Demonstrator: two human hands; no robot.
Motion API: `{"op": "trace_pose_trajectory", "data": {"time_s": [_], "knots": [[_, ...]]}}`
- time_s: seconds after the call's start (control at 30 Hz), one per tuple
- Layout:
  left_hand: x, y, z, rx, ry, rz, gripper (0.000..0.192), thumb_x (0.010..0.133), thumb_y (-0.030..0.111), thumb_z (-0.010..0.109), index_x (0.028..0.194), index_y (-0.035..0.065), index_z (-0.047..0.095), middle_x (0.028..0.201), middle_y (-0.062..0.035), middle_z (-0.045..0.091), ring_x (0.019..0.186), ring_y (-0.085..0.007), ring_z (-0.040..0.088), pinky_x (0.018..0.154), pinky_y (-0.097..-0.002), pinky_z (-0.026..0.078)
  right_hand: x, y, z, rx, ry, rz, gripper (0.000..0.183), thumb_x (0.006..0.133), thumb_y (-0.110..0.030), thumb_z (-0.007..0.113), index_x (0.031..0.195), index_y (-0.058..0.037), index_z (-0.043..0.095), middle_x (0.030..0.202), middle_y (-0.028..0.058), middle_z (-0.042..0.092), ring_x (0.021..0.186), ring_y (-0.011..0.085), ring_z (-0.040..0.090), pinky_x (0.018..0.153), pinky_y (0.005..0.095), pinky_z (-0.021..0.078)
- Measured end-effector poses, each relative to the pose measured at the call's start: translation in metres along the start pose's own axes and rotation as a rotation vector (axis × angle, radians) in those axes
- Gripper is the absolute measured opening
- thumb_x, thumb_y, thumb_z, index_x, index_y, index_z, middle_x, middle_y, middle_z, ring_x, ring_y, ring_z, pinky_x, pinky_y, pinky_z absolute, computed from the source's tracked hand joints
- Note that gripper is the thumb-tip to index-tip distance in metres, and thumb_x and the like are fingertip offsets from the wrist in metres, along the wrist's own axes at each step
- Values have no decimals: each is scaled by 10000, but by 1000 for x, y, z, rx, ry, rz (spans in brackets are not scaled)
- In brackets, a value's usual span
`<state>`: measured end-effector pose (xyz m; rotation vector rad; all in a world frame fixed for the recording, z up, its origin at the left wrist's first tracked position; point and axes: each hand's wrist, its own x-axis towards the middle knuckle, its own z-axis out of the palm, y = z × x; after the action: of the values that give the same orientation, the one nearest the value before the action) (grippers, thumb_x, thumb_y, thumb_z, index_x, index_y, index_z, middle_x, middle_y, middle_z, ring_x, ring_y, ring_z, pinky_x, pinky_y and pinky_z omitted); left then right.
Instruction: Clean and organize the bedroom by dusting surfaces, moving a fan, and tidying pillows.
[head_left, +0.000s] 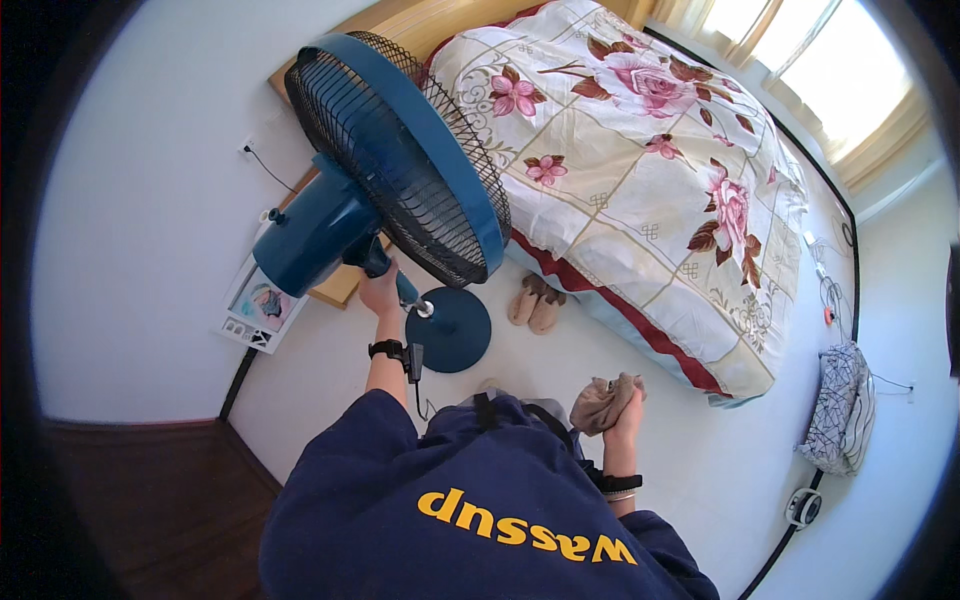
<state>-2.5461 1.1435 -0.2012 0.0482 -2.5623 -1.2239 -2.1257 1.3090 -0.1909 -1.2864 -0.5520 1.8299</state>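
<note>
A blue pedestal fan (390, 165) with a black wire cage stands at upper left, its head turned toward the bed. My left hand (381, 291) grips the fan's neck just below the motor housing. Its round blue base (448, 337) rests on the floor beneath. On the right, my right hand (626, 421) holds a crumpled grey-brown cloth (602, 406) in front of my body, apart from the fan. Each wrist wears a black band.
A bed with a floral cover (600, 195) fills the upper right. Fuzzy slippers (536, 304) lie beside it. A framed picture (262, 304) leans by the left wall, near a cord in a wall socket (249, 145). A patterned bundle (838, 409) and cables are at the right wall.
</note>
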Motion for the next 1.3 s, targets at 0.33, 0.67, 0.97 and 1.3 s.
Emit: {"op": "trace_pose_trajectory", "data": {"time_s": [0.33, 0.67, 0.97, 1.3], "knots": [[16, -31, 4, -236, -171, 4, 560, 632, 374, 763, 1003, 5, 564, 926, -140, 639, 870, -285, 606, 767, -342, 462, -2, -8, -10, -27, 27, -30, 198, 876, -229, 423, 1015, -100, 480, 923, 69, 550, 876, 216, 543, 787, 375, 472], [61, -2, -59, -628, -805, -28, 471, 711, 206, 733, 1079, -5, 529, 1021, -63, 584, 967, -157, 526, 854, -274, 388, 1, -3, -13, -55, 3, 45, 321, 867, -279, 443, 1030, -18, 534, 982, 70, 582, 919, 194, 564, 824, 319, 452], [83, -12, -53, -72, -546, 156, 604, 625, 340, 785, 1041, -39, 566, 1098, -160, 555, 1018, -207, 517, 907, -273, 371, 0, 1, -12, -158, 9, 50, 348, 854, -292, 461, 1044, -8, 527, 968, 80, 575, 910, 182, 561, 802, 316, 453], [60, -1, -27, -386, -261, 353, 571, 636, 186, 773, 1101, -17, 511, 1099, -126, 558, 1004, -223, 532, 914, -324, 389, -15, 10, 31, -266, 82, 69, 382, 838, -301, 487, 1004, 35, 562, 942, 94, 591, 850, 189, 578, 747, 304, 466]]}}
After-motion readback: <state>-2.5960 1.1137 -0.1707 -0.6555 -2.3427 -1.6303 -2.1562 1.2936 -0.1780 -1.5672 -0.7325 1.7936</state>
